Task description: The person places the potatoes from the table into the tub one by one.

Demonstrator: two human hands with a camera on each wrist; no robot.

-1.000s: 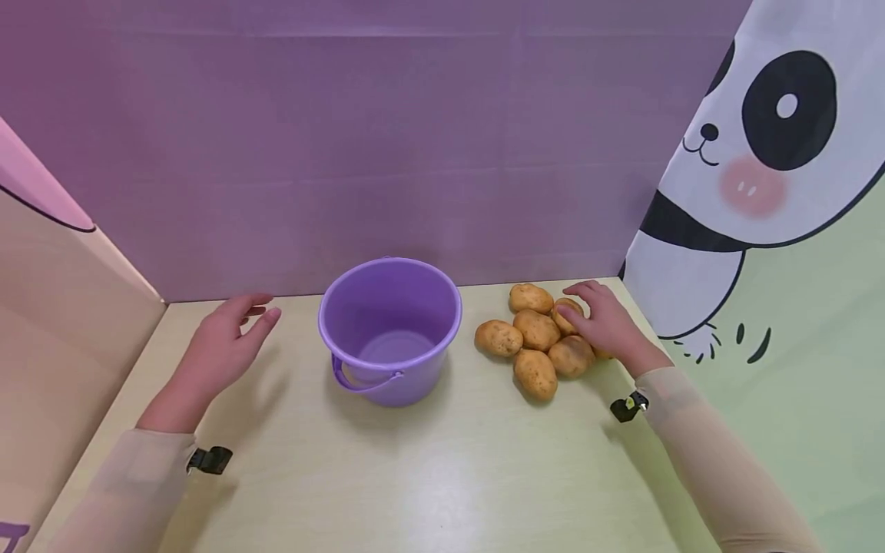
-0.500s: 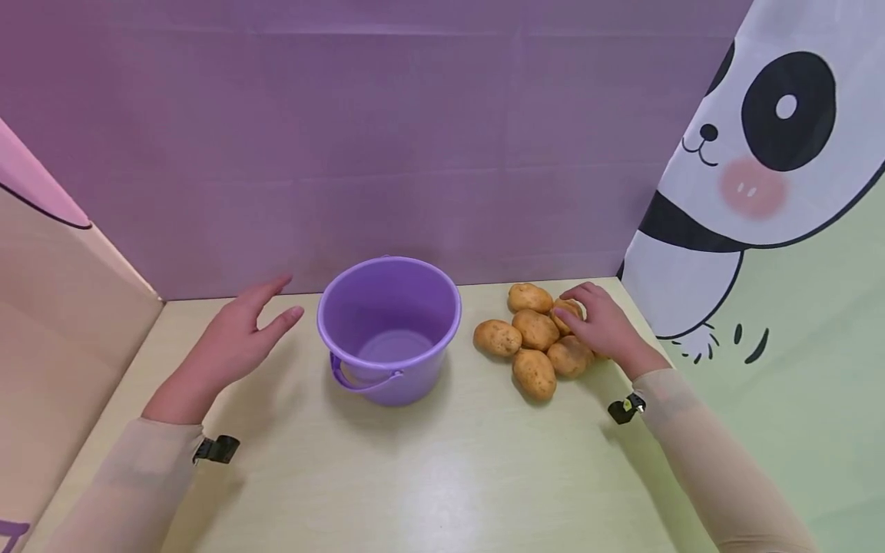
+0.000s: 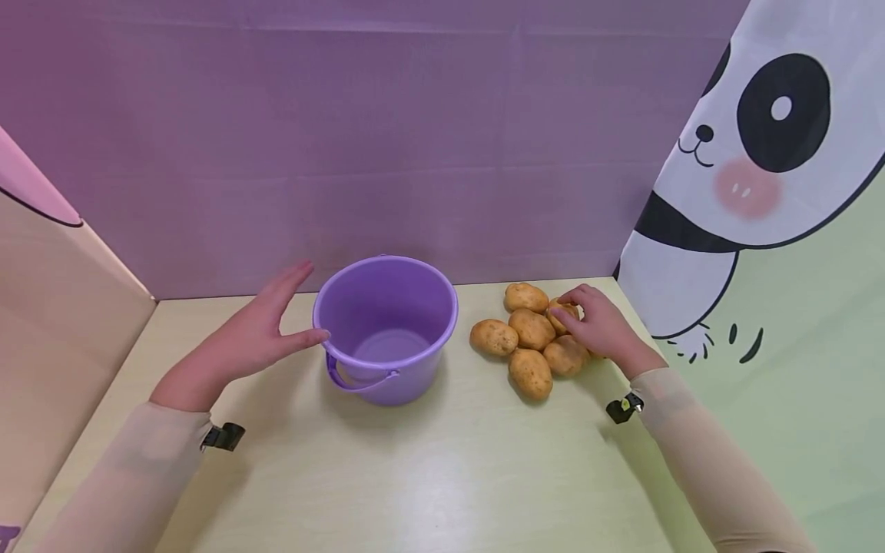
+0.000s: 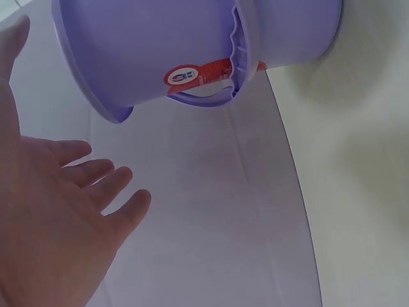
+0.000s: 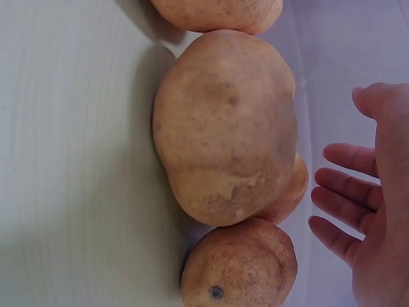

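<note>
A purple bucket [image 3: 376, 376] with a purple handle [image 3: 359, 386] stands upright on the table. My left hand [image 3: 252, 334] is at its left side, fingers spread, the thumb tip overlapping the rim in the head view. In the left wrist view the left hand [image 4: 64, 211] shows a gap to the bucket [image 4: 147, 51]. Several brown potatoes [image 3: 530, 375] lie bunched right of the bucket. Over the back right potato [image 3: 561, 315] hovers my right hand [image 3: 601, 326], fingers loosely bent. The right wrist view has the right hand [image 5: 377, 198] beside a large potato [image 5: 223, 128], holding nothing.
The pale wooden table [image 3: 429, 476] meets a purple backdrop [image 3: 415, 153] right behind the bucket and potatoes. A panda-printed panel [image 3: 747, 292] rises along the right edge, close to the right forearm. A beige panel [image 3: 62, 330] borders the left side.
My left hand has moved right and forward to the bucket's rim, its fingers and thumb spreading wider. The right hand stays over the potatoes, nearly still. Bucket and potatoes keep their places.
</note>
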